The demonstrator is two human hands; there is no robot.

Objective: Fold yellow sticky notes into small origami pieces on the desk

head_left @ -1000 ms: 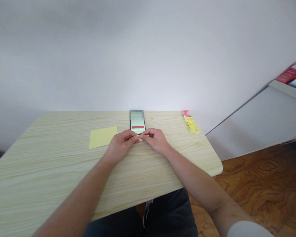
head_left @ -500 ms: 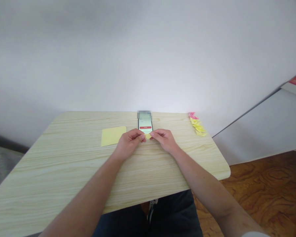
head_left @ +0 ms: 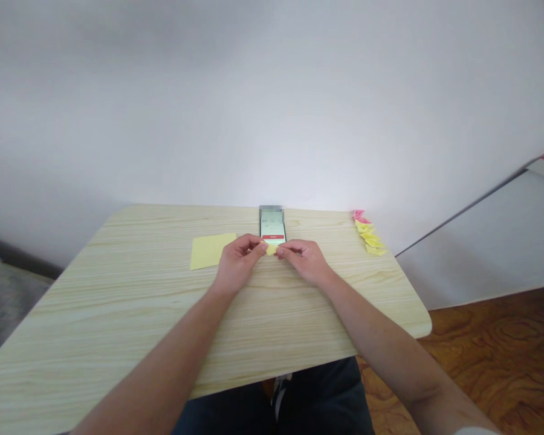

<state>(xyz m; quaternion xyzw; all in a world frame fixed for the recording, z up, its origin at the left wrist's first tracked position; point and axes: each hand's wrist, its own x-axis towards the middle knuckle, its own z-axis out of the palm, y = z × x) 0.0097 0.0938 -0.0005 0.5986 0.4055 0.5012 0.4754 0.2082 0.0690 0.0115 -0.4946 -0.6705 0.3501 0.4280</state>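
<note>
- Paper piece, small, yellow (head_left: 272, 249): pinched between thumb and fingers of my left hand (head_left: 238, 261) and right hand (head_left: 307, 261), near end of phone (head_left: 272, 229).
- Looks done: pink folded paper (head_left: 359, 215), yellow folded papers (head_left: 369, 235), at right.
- Looks pending: this piece; yellow sheet (head_left: 205, 251), flat.

Smooth white wall (head_left: 263, 109) behind pale wood-grained, round-cornered tabletop (head_left: 136, 314); at right, swirl-grained brown floor (head_left: 494, 350) below flat white panel (head_left: 489, 248).
</note>
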